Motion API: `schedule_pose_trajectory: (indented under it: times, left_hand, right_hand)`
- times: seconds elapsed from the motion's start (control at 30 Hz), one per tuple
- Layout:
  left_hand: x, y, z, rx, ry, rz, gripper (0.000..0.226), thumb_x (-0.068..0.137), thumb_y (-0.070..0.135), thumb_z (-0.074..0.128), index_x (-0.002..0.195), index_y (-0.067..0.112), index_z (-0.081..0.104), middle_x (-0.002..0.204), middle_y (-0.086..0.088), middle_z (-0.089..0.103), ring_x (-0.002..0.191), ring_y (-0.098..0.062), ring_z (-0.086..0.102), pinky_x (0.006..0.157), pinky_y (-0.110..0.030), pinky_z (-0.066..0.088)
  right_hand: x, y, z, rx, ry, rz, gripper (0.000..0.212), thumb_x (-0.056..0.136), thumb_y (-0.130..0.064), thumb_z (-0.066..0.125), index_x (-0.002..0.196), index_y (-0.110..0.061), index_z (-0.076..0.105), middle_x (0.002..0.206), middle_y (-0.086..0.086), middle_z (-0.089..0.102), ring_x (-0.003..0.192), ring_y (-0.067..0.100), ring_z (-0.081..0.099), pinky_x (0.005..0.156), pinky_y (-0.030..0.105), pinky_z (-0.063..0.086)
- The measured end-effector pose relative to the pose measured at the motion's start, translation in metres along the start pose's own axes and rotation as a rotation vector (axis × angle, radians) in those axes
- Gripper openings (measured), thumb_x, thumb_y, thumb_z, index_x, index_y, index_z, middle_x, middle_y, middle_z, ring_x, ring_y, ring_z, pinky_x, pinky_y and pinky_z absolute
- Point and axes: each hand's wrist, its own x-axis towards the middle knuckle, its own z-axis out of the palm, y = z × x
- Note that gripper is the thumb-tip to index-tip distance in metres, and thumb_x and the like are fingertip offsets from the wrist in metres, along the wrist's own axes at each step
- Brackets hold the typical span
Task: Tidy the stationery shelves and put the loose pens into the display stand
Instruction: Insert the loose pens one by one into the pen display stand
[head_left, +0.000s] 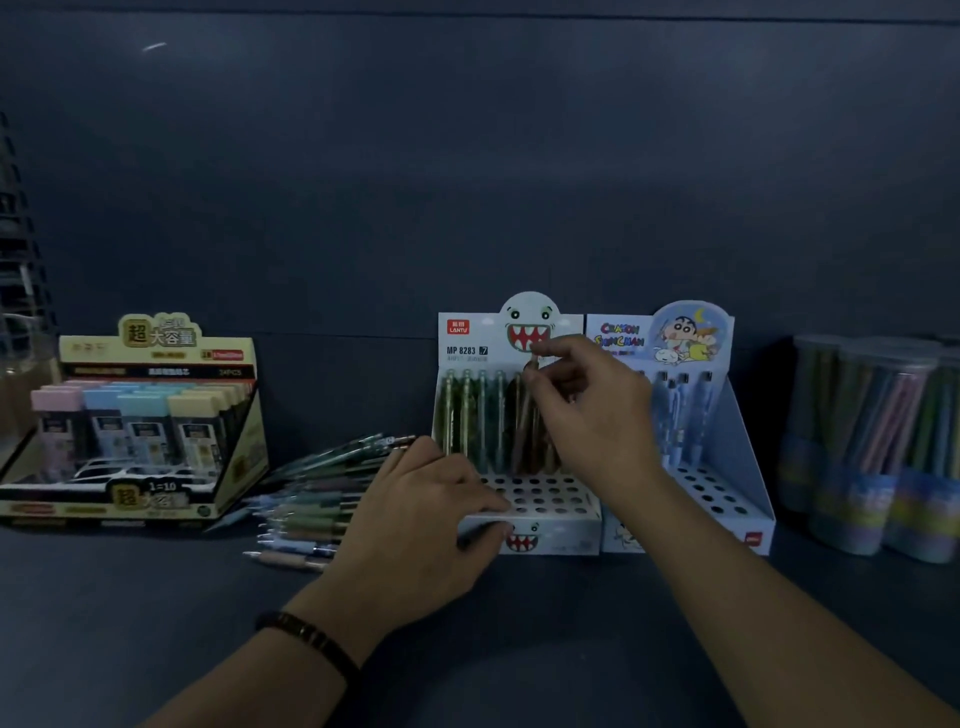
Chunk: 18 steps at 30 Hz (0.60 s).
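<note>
I observe the right hand (587, 415) raised over the shark-face display stand (524, 488), wrist cocked downward, thumb and forefinger pinched on the top of a brown pen (523, 421) that stands upright and slightly tilted in the stand's back row, beside a line of green pens (467, 415). The right forearm runs diagonally from the lower right corner. The left hand (415, 514) lies palm down with fingers spread, fingertips resting on the stand's front left edge; it grasps nothing, and a dark bracelet (306, 636) circles the wrist. The loose pens (311, 499) lie piled on the dark shelf (156, 623) just left of the stand, partly behind the left hand. A cartoon-printed stand (717, 467) touches the shark stand's right side. Lighting is dim; finer detail is unclear.
</note>
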Motion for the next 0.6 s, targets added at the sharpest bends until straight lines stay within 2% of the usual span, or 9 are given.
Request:
schedule_pose_trajectory:
  times: [0.17,0.27,0.33,0.47,0.53,0.6]
  left_hand:
    - [0.000,-0.002,0.000,-0.009,0.002,0.013,0.028,0.091,0.057,0.062,0.106,0.041,0.080,0.094,0.023,0.063,0.095,-0.009,0.048,0.088,-0.030,0.048]
    - [0.000,-0.002,-0.001,-0.007,0.012,0.038,0.027,0.093,0.056,0.064,0.107,0.040,0.080,0.094,0.023,0.061,0.096,-0.009,0.045,0.087,-0.031,0.047]
    - [0.001,-0.002,-0.002,-0.029,0.029,0.051,0.024,0.094,0.054,0.065,0.105,0.039,0.080,0.093,0.022,0.061,0.096,-0.010,0.046,0.087,-0.031,0.047]
    - [0.001,-0.007,-0.008,-0.083,0.087,0.037,0.011,0.093,0.042,0.072,0.093,0.034,0.079,0.092,0.020,0.061,0.093,-0.014,0.048,0.082,-0.032,0.046]
    - [0.000,-0.014,-0.011,-0.097,0.124,0.003,0.006,0.092,0.036,0.076,0.092,0.031,0.079,0.092,0.019,0.060,0.091,-0.014,0.047,0.080,-0.031,0.046]
    - [-0.001,-0.019,-0.015,-0.092,0.153,-0.033,0.006,0.093,0.035,0.075,0.094,0.031,0.078,0.092,0.019,0.059,0.092,-0.014,0.047,0.080,-0.033,0.047]
  right_hand:
    - [-0.002,0.001,0.002,-0.084,-0.089,-0.021,0.017,0.097,-0.028,0.074,0.114,-0.031,0.073,0.084,-0.020,0.068,0.082,0.000,0.068,0.086,0.037,0.060]
    - [-0.004,0.001,0.001,-0.170,-0.140,-0.064,0.020,0.097,-0.027,0.073,0.116,-0.029,0.072,0.078,-0.024,0.063,0.082,0.009,0.069,0.092,0.045,0.057]
    - [-0.004,0.000,-0.001,-0.214,-0.136,-0.082,0.022,0.097,-0.026,0.071,0.119,-0.029,0.073,0.075,-0.022,0.060,0.077,0.010,0.066,0.089,0.039,0.058]
    - [-0.004,0.000,-0.007,-0.291,-0.174,-0.068,0.032,0.099,-0.022,0.063,0.128,-0.031,0.071,0.061,-0.018,0.054,0.063,0.001,0.055,0.082,0.029,0.053]
    - [-0.005,0.000,-0.009,-0.310,-0.237,-0.008,0.042,0.098,-0.019,0.059,0.136,-0.036,0.066,0.058,-0.014,0.054,0.067,0.004,0.056,0.085,0.027,0.052]
    - [-0.005,0.000,-0.012,-0.328,-0.289,0.025,0.048,0.097,-0.016,0.056,0.139,-0.039,0.063,0.056,-0.014,0.051,0.076,0.016,0.060,0.090,0.032,0.055]
